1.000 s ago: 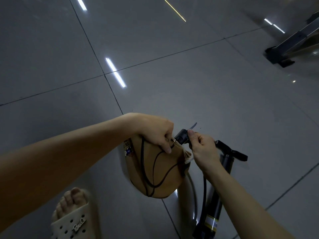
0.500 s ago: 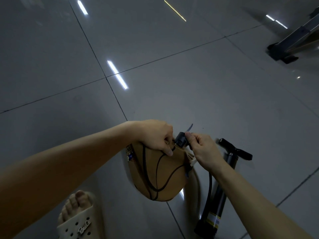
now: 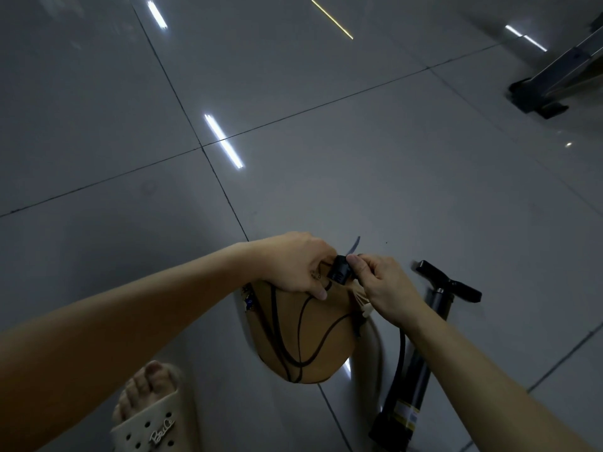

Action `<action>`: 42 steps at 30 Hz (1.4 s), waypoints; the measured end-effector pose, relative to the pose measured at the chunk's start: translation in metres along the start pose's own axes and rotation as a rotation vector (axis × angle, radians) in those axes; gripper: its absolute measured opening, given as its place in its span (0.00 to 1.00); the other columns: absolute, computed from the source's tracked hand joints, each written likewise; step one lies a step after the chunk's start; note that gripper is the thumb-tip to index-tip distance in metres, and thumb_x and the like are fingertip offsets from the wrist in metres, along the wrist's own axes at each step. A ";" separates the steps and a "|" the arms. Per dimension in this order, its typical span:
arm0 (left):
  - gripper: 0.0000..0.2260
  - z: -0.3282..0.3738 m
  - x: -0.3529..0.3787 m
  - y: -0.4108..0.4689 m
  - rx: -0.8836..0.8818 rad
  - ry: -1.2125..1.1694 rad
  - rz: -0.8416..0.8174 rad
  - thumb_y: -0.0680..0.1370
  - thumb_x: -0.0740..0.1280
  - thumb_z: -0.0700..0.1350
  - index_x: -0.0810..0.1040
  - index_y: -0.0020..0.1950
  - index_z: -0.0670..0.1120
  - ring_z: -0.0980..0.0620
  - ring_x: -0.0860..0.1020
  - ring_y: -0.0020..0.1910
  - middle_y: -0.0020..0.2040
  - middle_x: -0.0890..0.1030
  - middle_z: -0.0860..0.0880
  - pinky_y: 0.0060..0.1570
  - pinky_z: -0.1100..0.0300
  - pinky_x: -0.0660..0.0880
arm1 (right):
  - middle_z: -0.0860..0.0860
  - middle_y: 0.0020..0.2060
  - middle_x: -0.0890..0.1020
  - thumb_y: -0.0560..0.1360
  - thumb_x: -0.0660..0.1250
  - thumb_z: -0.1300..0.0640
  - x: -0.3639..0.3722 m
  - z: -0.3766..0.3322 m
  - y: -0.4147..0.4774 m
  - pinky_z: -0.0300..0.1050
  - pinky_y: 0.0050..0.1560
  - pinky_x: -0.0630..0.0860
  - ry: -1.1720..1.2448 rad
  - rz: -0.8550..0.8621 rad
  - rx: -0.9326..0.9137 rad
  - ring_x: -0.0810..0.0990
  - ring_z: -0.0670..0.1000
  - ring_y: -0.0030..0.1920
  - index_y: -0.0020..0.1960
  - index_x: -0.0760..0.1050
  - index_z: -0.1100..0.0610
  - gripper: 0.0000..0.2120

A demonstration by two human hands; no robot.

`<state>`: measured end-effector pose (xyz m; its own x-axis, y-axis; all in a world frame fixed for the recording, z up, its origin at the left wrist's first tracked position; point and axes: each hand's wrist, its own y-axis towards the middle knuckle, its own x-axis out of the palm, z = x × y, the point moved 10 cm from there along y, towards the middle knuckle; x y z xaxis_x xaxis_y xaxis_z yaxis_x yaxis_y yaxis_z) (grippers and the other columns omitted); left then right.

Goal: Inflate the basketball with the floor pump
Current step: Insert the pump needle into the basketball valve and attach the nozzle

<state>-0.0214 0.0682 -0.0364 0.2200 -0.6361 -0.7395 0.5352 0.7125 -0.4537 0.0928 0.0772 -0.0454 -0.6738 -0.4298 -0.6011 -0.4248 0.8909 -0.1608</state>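
Observation:
A flat, sagging tan basketball [image 3: 306,340] with black seams sits on the tiled floor. My left hand [image 3: 295,265] grips its top edge, fingers curled over the rubber. My right hand [image 3: 381,288] pinches the black pump head [image 3: 339,272] against the ball's top, its grey lever [image 3: 354,246] sticking up. A black hose [image 3: 400,357] runs from under my right wrist down to the black floor pump [image 3: 414,370], which stands just right of the ball with its T-handle [image 3: 448,282] up. The valve itself is hidden by my fingers.
My foot in a cream perforated slipper [image 3: 153,419] stands at the bottom left, close to the ball. A dark metal furniture foot [image 3: 538,99] rests at the far right. Glossy grey floor tiles [image 3: 326,158] stretch ahead.
Both hands have drawn closer together at the ball's top, and the pump head now sits tighter between them. The view has shifted slightly; the pump stands where it was.

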 end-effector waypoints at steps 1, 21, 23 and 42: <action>0.24 0.002 -0.004 -0.001 0.006 -0.013 0.022 0.74 0.76 0.57 0.74 0.67 0.53 0.56 0.74 0.38 0.40 0.76 0.55 0.36 0.61 0.66 | 0.51 0.25 0.67 0.84 0.58 0.48 0.000 0.000 0.000 0.43 0.30 0.60 0.004 0.000 0.001 0.62 0.46 0.25 0.36 0.72 0.65 0.25; 0.20 0.009 -0.007 0.000 0.099 0.043 0.016 0.76 0.75 0.53 0.75 0.66 0.53 0.60 0.71 0.35 0.37 0.71 0.58 0.35 0.65 0.61 | 0.49 0.27 0.71 0.84 0.59 0.52 0.010 0.004 -0.010 0.46 0.32 0.64 0.004 0.008 0.098 0.67 0.45 0.27 0.35 0.72 0.56 0.20; 0.19 0.008 -0.006 0.000 0.099 0.034 0.017 0.76 0.76 0.53 0.76 0.63 0.53 0.60 0.71 0.35 0.37 0.72 0.57 0.35 0.64 0.62 | 0.52 0.32 0.77 0.81 0.63 0.53 0.009 0.005 -0.012 0.47 0.35 0.68 -0.009 -0.039 0.111 0.72 0.46 0.31 0.44 0.78 0.57 0.11; 0.23 -0.002 -0.002 0.002 0.092 -0.046 -0.002 0.76 0.76 0.53 0.75 0.69 0.51 0.63 0.74 0.37 0.38 0.74 0.57 0.37 0.65 0.65 | 0.54 0.70 0.71 0.74 0.73 0.50 0.000 -0.034 -0.006 0.49 0.67 0.70 -0.701 -0.021 -0.170 0.74 0.56 0.66 0.73 0.69 0.55 0.30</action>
<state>-0.0229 0.0717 -0.0365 0.2548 -0.6519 -0.7142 0.6082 0.6823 -0.4057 0.0747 0.0668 -0.0181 -0.1422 -0.2004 -0.9693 -0.5600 0.8238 -0.0881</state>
